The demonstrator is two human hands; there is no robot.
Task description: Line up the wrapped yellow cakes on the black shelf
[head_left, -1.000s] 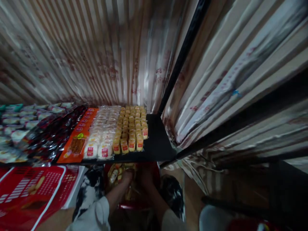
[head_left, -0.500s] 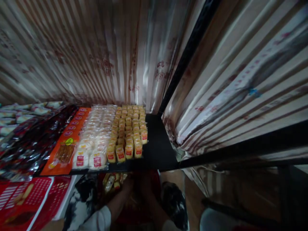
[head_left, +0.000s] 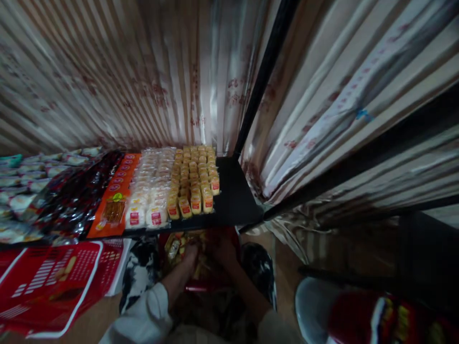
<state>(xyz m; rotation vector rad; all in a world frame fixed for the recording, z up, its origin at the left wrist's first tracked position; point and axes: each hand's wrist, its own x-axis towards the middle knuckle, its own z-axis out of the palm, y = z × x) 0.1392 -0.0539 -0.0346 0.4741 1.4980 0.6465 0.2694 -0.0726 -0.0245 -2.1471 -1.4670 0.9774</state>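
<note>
Below the shelf's front edge, both my hands reach down into a red container [head_left: 201,288] holding small yellow-wrapped packs [head_left: 174,247]. My left hand [head_left: 191,254] is among the packs, on the left side. My right hand [head_left: 224,252] is beside it, near the container's right wall. Dim light and blur hide the fingers of both hands, so any grip cannot be made out. On the black shelf [head_left: 236,191] above stand rows of small yellow packaged snacks [head_left: 193,186], and to their left rows of white packaged rounds [head_left: 152,191].
An orange packet [head_left: 113,200], dark shiny packets [head_left: 81,200] and white packets [head_left: 32,179] lie further left on the shelf. A red printed bag [head_left: 53,282] is below left. Black bars [head_left: 265,81] and striped sheeting [head_left: 179,71] enclose the shelf. A pale rounded object [head_left: 311,306] is at lower right.
The view has tilted down, so the shelf and its snacks appear higher and more of the red container shows. Both hands stay inside the container.
</note>
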